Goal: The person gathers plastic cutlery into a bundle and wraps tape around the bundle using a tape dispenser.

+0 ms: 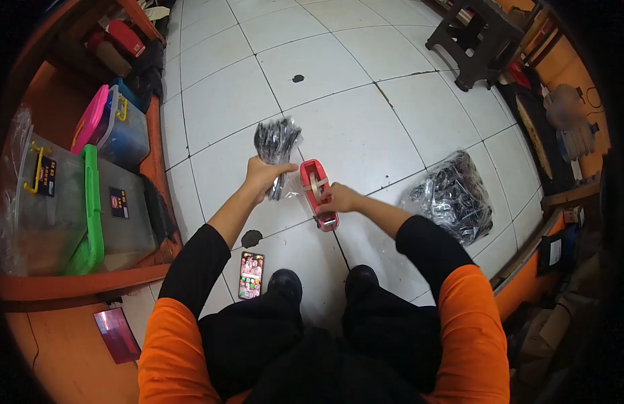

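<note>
My left hand is wrapped round a clear plastic bag of dark, long thin items, held upright above the floor. Just right of it, a red tape dispenser with a roll of tape stands on the tiles. The fingers of my right hand are closed at the dispenser's right side, near its lower end. Clear plastic from the bag reaches toward the dispenser's left side. Further right lies a large clear bag of black items.
A phone with a lit screen lies on the floor before my left shoe. Lidded plastic boxes stand on an orange shelf at left. A dark stool is at the upper right. Shelving lines the right side.
</note>
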### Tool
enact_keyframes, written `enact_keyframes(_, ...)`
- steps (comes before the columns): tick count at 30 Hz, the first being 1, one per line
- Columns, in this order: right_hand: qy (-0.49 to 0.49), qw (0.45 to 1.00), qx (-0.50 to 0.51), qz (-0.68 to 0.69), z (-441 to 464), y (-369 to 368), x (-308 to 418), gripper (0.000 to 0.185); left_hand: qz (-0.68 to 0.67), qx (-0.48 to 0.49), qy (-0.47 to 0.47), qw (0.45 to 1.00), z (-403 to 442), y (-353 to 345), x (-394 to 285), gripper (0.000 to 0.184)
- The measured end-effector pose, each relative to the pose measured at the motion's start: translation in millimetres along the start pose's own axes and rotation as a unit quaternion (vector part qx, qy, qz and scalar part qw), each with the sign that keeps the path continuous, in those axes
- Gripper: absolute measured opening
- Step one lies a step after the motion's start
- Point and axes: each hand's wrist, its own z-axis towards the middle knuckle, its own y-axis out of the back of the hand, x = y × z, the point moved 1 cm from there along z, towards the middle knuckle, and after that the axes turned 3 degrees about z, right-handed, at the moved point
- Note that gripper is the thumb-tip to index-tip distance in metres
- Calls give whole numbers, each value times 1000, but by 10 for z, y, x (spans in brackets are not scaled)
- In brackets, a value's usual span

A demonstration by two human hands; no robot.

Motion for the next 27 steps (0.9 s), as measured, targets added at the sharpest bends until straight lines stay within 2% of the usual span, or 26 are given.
enact_keyframes(1, -12, 1000, -12, -13, 15, -129, 26, 46, 3, 0, 9, 1000, 57, -13, 91, 34)
enact_keyframes(2, -58, 995, -76, -18, 26, -245, 45, 40, 8, 0, 18, 1000, 109, -33, 187, 35)
enact_keyframes(5, -63, 978, -198, 27, -4, -301, 40, 28, 16, 14, 51, 998, 139, -89, 333, 37)
enact_keyframes(6, -44, 978, -206, 12, -19, -316, 4, 27, 17, 20, 57, 998, 145, -115, 343, 37)
enact_keyframes(9, -17, 989, -149, 9, 35, -301, -107, 28, -3, 15, 66, 998, 139, -165, 352, 36)
enact_keyframes(12, 99, 971, -102, 192, 150, -142, -225, 24, -23, 29, 67, 997, 173, -157, 454, 33)
enact_keyframes(15, -61, 919, -34, 388, -59, 202, -26, 20, -68, 57, 62, 994, 91, -168, 471, 24)
enact_keyframes(19, -59, 893, -10, 445, -63, 269, -64, 21, -111, 82, 75, 988, 26, -237, 484, 18)
enact_keyframes(22, 33, 887, 26, 459, -98, 98, -64, 22, -147, 73, 80, 983, 40, -313, 568, 18)
enact_keyframes(25, 121, 956, -57, 260, -256, -30, 57, 15, -170, 58, 110, 978, 66, -340, 644, 20)
enact_keyframes(26, 154, 954, -70, 245, -241, -101, 39, 18, -180, 68, 118, 974, 65, -353, 663, 21)
enact_keyframes(27, 142, 947, -58, 282, -202, -188, -13, 18, -189, 76, 126, 971, 59, -361, 669, 23)
